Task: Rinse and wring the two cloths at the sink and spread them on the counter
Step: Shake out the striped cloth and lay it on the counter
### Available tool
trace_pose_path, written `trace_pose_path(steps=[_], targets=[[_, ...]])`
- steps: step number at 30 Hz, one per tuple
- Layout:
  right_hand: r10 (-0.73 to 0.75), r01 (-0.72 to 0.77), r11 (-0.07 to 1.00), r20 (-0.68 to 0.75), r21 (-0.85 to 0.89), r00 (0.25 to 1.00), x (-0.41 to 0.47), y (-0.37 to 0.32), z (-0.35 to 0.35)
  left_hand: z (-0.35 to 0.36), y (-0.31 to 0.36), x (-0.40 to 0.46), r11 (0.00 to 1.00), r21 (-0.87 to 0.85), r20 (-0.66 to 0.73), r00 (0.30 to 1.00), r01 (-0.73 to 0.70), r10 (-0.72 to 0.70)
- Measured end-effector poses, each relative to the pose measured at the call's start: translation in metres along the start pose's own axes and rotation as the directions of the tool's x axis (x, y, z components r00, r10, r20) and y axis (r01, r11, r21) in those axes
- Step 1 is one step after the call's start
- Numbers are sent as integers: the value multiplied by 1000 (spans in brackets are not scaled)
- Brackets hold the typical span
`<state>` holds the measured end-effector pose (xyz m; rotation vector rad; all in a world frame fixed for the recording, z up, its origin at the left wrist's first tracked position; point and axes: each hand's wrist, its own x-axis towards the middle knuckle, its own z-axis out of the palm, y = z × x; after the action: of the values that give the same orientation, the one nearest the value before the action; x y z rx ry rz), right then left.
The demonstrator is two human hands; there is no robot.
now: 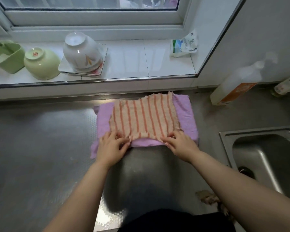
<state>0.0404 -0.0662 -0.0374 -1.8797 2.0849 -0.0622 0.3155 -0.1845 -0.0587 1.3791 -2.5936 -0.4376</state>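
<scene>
A purple cloth (184, 113) lies flat on the steel counter (40, 139). An orange-striped beige cloth (144, 118) is laid out on top of it, covering its middle. My left hand (110, 148) pinches the striped cloth's near left corner. At the near right corner, my right hand (181, 144) pinches the same edge. The steel sink (264, 154) sits to the right, with its drain showing.
On the tiled window sill stand a green container (8, 56), an upturned green bowl (42, 64) and an upturned white bowl on a plate (82, 51). A plastic packet (182, 46) lies at the sill's right end. A white bottle (236, 84) stands by the wall.
</scene>
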Motion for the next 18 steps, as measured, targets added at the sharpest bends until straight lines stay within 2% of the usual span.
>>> trace_pose_path(steps=[3, 5, 6, 8, 10, 12, 13, 15, 18], targets=[[-95, 87, 994, -150, -63, 984, -4, -2, 4, 3, 17, -3, 1000, -19, -179, 984, -14, 10], [-146, 133, 989, -256, -67, 956, -5, -4, 7, 6, 31, 1, 995, -84, -187, 981, -62, 45], [-77, 84, 996, -308, 9, 948, -4, -6, 5, 7, 38, 3, 992, -100, -139, 988, -82, 68], [266, -172, 946, -357, 274, 895, 2, -8, 1, 12, 51, 10, 990, -76, -16, 993, -116, 115], [601, -459, 761, -232, 458, 765, 16, -2, -2, 18, 61, 17, 989, -47, 92, 985, -143, 147], [747, -650, 591, -19, 477, 665, 26, 8, -4, 21, 70, 15, 978, -5, 86, 975, -207, 207], [766, -698, 552, 53, 457, 640, 29, 13, -5, 22, 73, 11, 972, 15, 51, 971, -236, 235], [763, -738, 550, 125, 391, 634, 35, 19, -2, 24, 79, 2, 957, 24, 15, 958, -288, 288], [762, -756, 565, 142, 330, 632, 38, 20, 2, 27, 85, -6, 946, -22, -41, 946, -324, 323]])
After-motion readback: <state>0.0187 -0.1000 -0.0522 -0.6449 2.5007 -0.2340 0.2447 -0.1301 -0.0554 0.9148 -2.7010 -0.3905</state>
